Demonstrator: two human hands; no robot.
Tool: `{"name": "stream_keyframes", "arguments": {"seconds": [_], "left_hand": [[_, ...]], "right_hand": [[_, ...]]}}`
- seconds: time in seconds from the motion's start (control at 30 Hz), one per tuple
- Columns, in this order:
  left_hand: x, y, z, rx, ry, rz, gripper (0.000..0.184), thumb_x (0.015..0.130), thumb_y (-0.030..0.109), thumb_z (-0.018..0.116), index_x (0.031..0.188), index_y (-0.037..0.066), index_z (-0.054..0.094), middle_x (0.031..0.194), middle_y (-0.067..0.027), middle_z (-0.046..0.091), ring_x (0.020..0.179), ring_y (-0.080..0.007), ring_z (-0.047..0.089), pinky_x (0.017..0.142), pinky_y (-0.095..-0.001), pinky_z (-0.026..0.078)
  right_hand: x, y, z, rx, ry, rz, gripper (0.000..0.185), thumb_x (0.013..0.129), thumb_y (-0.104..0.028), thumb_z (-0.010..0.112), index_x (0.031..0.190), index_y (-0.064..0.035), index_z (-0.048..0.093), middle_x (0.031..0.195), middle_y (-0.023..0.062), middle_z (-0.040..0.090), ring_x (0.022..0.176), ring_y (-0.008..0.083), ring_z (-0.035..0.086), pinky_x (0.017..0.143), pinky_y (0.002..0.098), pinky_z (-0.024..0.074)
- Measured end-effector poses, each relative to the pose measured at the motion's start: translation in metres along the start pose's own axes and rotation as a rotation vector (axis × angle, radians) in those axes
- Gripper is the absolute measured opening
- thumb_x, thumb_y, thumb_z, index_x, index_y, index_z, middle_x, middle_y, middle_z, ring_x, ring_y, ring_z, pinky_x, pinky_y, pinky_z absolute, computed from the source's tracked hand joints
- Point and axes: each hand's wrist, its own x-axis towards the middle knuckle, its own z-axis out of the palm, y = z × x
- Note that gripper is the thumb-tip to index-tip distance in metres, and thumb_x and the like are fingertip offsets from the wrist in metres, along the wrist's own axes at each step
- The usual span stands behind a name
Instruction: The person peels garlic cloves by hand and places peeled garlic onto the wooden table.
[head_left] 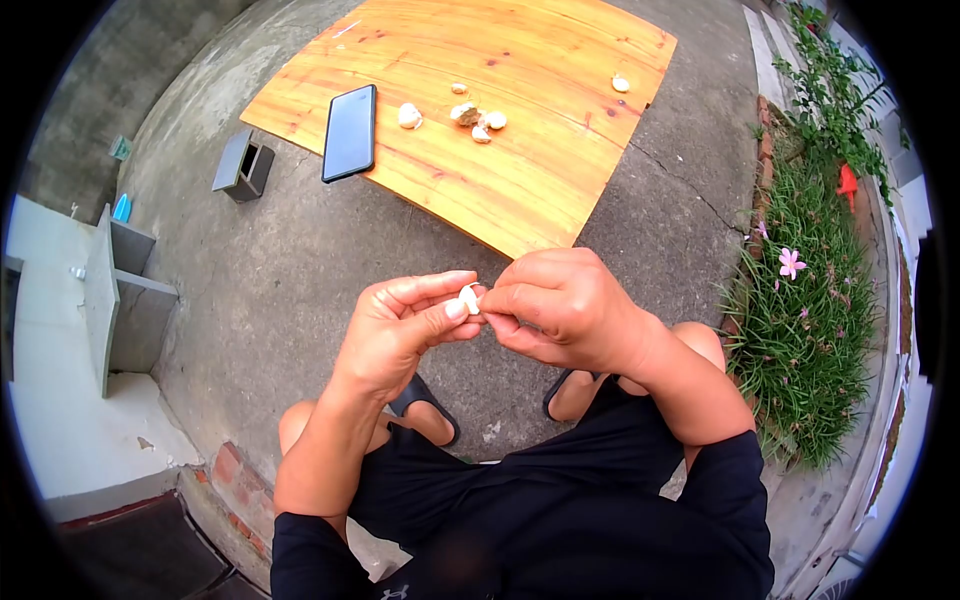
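Between the thumb and fingers of my left hand [405, 325] is a small white garlic clove [469, 298]. My right hand [565, 308] is closed, its thumb and index fingertips pinched at the clove's right side; whatever lies between them is too small to make out. Both hands are above the ground, just in front of the wooden table [540, 205]. On the tabletop lie a broken garlic bulb [465, 114] with several pieces around it, a whitish garlic piece [410, 116] to the left, and another piece [620, 84] near the right edge.
A dark-screened phone [350, 134] lies at the table's left front edge. A small grey box [243, 166] stands on the concrete ground to the left. Grass with pink flowers [791, 263] grows at the right. My sandalled feet are below my hands.
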Motion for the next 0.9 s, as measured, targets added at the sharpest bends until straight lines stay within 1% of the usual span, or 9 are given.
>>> {"name": "stream_keyframes", "arguments": {"seconds": [0.27,0.47,0.57,0.67,0.77,0.87,0.9], "left_hand": [[-0.003,0.001,0.005,0.043,0.028,-0.004,0.034,0.095,0.0,0.068,0.128,-0.008,0.064,0.115,-0.0208,0.072,0.099,-0.0233,0.073,0.088,-0.0323,0.063],[-0.004,0.001,0.004,0.038,0.035,-0.014,0.032,0.095,0.0,0.068,0.127,-0.008,0.065,0.115,-0.0202,0.072,0.098,-0.0221,0.073,0.087,-0.0317,0.063],[-0.004,-0.001,0.003,0.031,0.024,-0.028,0.032,0.095,0.0,0.068,0.126,-0.007,0.065,0.115,-0.0196,0.072,0.099,-0.0216,0.073,0.087,-0.0316,0.063],[-0.003,-0.002,0.002,-0.006,0.0,-0.026,0.033,0.095,0.0,0.068,0.127,-0.007,0.064,0.115,-0.0195,0.072,0.099,-0.0225,0.073,0.088,-0.0322,0.063],[-0.002,0.0,0.002,-0.049,-0.016,-0.025,0.034,0.096,0.0,0.067,0.129,-0.005,0.064,0.117,-0.0197,0.071,0.1,-0.0243,0.073,0.09,-0.0331,0.063],[-0.001,0.001,-0.001,-0.121,-0.014,-0.037,0.033,0.096,0.0,0.066,0.129,-0.004,0.063,0.12,-0.0194,0.07,0.102,-0.0259,0.073,0.091,-0.034,0.062],[-0.001,0.001,-0.001,-0.151,-0.012,-0.043,0.033,0.096,0.0,0.066,0.129,-0.003,0.063,0.12,-0.0192,0.07,0.103,-0.0264,0.073,0.092,-0.0343,0.062]], "right_hand": [[-0.001,0.002,0.0,-0.004,-0.025,-0.02,0.019,0.077,-0.009,0.078,0.094,-0.0055,0.07,0.073,0.006,0.061,0.066,0.0276,0.064,0.058,0.0393,0.052],[-0.001,-0.004,0.006,-0.079,-0.011,-0.031,0.017,0.077,-0.011,0.077,0.087,-0.0055,0.065,0.072,0.0062,0.059,0.066,0.0267,0.064,0.057,0.0393,0.0515],[-0.005,-0.003,0.015,-0.095,0.047,0.0,0.017,0.075,-0.01,0.077,0.082,-0.0062,0.062,0.072,0.0064,0.058,0.065,0.0273,0.063,0.056,0.039,0.0513],[-0.003,-0.006,0.015,-0.056,0.094,0.078,0.016,0.075,-0.007,0.077,0.08,-0.0064,0.062,0.072,0.0067,0.059,0.065,0.0275,0.064,0.056,0.038,0.0524],[0.001,-0.006,0.009,0.017,0.125,0.143,0.014,0.076,-0.004,0.076,0.08,-0.0057,0.063,0.074,0.0069,0.062,0.062,0.0247,0.065,0.054,0.0359,0.053],[0.003,-0.009,-0.002,0.099,0.131,0.252,0.012,0.078,-0.003,0.076,0.081,-0.0045,0.064,0.075,0.0076,0.064,0.059,0.0216,0.066,0.051,0.0331,0.0526],[0.004,-0.008,-0.006,0.129,0.107,0.246,0.01,0.078,-0.001,0.075,0.082,-0.0038,0.065,0.075,0.0081,0.065,0.055,0.0204,0.064,0.049,0.0315,0.0516]]}}
